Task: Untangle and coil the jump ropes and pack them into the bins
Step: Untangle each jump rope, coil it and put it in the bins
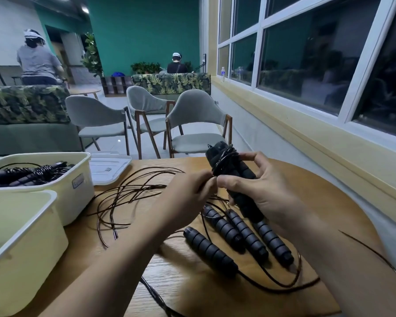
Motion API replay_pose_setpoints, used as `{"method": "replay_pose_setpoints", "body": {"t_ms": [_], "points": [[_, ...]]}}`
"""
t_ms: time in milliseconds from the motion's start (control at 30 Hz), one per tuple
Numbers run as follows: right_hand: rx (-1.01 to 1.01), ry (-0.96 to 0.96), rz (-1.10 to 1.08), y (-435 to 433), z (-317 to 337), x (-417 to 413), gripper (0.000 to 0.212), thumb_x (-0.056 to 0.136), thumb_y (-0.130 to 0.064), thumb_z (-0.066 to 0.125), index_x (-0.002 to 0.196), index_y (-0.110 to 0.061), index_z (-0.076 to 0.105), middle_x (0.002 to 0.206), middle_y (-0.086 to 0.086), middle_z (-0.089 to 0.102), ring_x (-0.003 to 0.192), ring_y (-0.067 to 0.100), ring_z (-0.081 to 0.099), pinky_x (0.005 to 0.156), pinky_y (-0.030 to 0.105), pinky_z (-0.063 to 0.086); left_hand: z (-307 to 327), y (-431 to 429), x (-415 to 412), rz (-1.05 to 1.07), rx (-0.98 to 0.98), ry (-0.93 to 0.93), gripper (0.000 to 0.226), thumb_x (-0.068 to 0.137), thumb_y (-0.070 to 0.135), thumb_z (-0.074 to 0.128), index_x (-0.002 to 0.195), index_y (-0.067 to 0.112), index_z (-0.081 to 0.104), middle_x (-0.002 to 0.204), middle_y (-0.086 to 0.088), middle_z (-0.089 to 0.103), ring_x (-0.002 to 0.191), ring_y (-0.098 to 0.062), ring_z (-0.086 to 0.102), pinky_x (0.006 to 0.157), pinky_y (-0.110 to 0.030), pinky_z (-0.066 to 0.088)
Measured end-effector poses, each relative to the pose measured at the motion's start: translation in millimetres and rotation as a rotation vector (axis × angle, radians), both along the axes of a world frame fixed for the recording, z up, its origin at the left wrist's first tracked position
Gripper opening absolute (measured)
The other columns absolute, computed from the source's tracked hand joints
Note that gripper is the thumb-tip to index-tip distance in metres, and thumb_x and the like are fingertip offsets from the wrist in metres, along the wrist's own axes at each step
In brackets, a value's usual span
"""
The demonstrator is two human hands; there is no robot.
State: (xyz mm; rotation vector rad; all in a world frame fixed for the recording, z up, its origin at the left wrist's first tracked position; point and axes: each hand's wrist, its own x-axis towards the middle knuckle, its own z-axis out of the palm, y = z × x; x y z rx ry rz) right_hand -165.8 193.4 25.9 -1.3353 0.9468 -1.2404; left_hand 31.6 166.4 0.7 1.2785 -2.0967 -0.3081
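Note:
My right hand (261, 188) grips a pair of black foam jump-rope handles (231, 168), held upright above the table with thin cord wound around their upper part. My left hand (190, 193) pinches that cord right beside the handles. Several more ribbed black handles (238, 234) lie on the wooden table (215, 294) below my hands. Loose dark cord (128, 195) loops across the table to the left. A cream bin (73, 179) at the back left holds coiled ropes (30, 173). A second cream bin (21, 236) sits nearer, at the left edge; nothing shows inside it.
A clear plastic lid (107, 167) lies behind the far bin. Grey chairs (192, 124) stand beyond the table's far edge. A wall with windows (307, 65) runs along the right. Two people are farther back in the room.

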Motion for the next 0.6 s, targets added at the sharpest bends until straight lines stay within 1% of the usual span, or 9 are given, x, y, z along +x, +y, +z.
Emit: {"method": "replay_pose_setpoints", "body": {"t_ms": [33,67,133,167,233,300,367,467,600], "points": [[-0.019,0.033,-0.031,0.5,-0.6,1.8,0.069,0.074,-0.013,0.094,0.132,-0.02,0.056,0.088,0.015,0.081,0.062,0.02,0.072,0.055,0.028,0.057,-1.2,-1.2,1.0,0.012,-0.02,-0.012,0.022,0.108,0.033,0.052,0.102,0.022,0.07,0.083,0.006,0.072,0.076,-0.013,0.066,0.073,-0.042,0.054],[-0.034,0.056,-0.064,0.6,-1.2,3.1,0.066,0.076,-0.013,0.094,0.13,-0.021,0.057,0.084,0.01,0.081,0.061,0.018,0.073,0.053,0.026,0.056,-1.8,-1.7,1.4,0.019,-0.039,-0.024,0.021,0.107,0.034,0.053,0.098,0.022,0.069,0.08,0.006,0.071,0.073,-0.014,0.064,0.071,-0.043,0.054],[-0.059,0.088,-0.145,0.5,-1.0,4.0,0.063,0.076,-0.014,0.095,0.125,-0.025,0.058,0.08,0.003,0.081,0.061,0.014,0.075,0.052,0.023,0.055,-1.6,-2.5,3.1,0.035,-0.062,-0.044,0.021,0.106,0.038,0.055,0.091,0.028,0.066,0.075,0.007,0.068,0.069,-0.011,0.062,0.067,-0.041,0.053],[-0.078,0.119,-0.194,-0.4,-1.1,2.8,0.062,0.076,-0.019,0.096,0.124,-0.029,0.058,0.082,0.001,0.081,0.062,0.015,0.076,0.053,0.025,0.056,-1.6,-3.6,4.5,0.044,-0.064,-0.047,0.022,0.106,0.041,0.055,0.09,0.031,0.065,0.073,0.008,0.067,0.067,-0.01,0.061,0.065,-0.038,0.052],[-0.105,0.202,-0.277,-4.8,-2.8,-1.9,0.065,0.073,-0.03,0.099,0.123,-0.035,0.058,0.089,0.002,0.082,0.067,0.02,0.079,0.058,0.035,0.062,-0.8,-5.4,6.1,0.065,-0.047,-0.053,0.024,0.106,0.045,0.056,0.089,0.031,0.066,0.07,0.008,0.065,0.064,-0.007,0.059,0.063,-0.034,0.049],[-0.124,0.282,-0.328,-9.1,-6.0,-4.8,0.067,0.071,-0.04,0.1,0.122,-0.042,0.058,0.093,0.003,0.081,0.071,0.023,0.08,0.068,0.046,0.067,-1.2,-5.3,6.0,0.07,-0.036,-0.054,0.025,0.106,0.045,0.057,0.086,0.031,0.065,0.066,0.009,0.062,0.061,-0.008,0.057,0.061,-0.032,0.046],[-0.169,0.379,-0.37,-12.1,-10.9,-4.6,0.067,0.069,-0.048,0.1,0.121,-0.047,0.057,0.092,-0.002,0.081,0.075,0.021,0.079,0.075,0.049,0.066,-1.1,-3.9,5.8,0.074,-0.052,-0.062,0.024,0.106,0.043,0.058,0.084,0.034,0.063,0.064,0.01,0.061,0.061,-0.009,0.056,0.06,-0.031,0.045],[-0.22,0.467,-0.416,-14.7,-13.7,-3.2,0.067,0.07,-0.051,0.097,0.124,-0.047,0.057,0.089,-0.007,0.079,0.076,0.014,0.077,0.076,0.043,0.065,-1.2,-5.2,6.6,0.091,-0.069,-0.07,0.024,0.107,0.045,0.056,0.089,0.031,0.064,0.069,0.006,0.064,0.064,-0.012,0.059,0.063,-0.038,0.05],[-0.279,0.559,-0.474,-15.9,-11.3,-5.1,0.066,0.074,-0.047,0.095,0.129,-0.041,0.059,0.088,-0.015,0.075,0.079,-0.002,0.071,0.071,0.021,0.059,2.1,-4.8,6.8,0.111,-0.048,-0.076,0.024,0.106,0.051,0.055,0.098,0.03,0.064,0.076,0.004,0.068,0.068,-0.016,0.062,0.064,-0.037,0.052]]}}
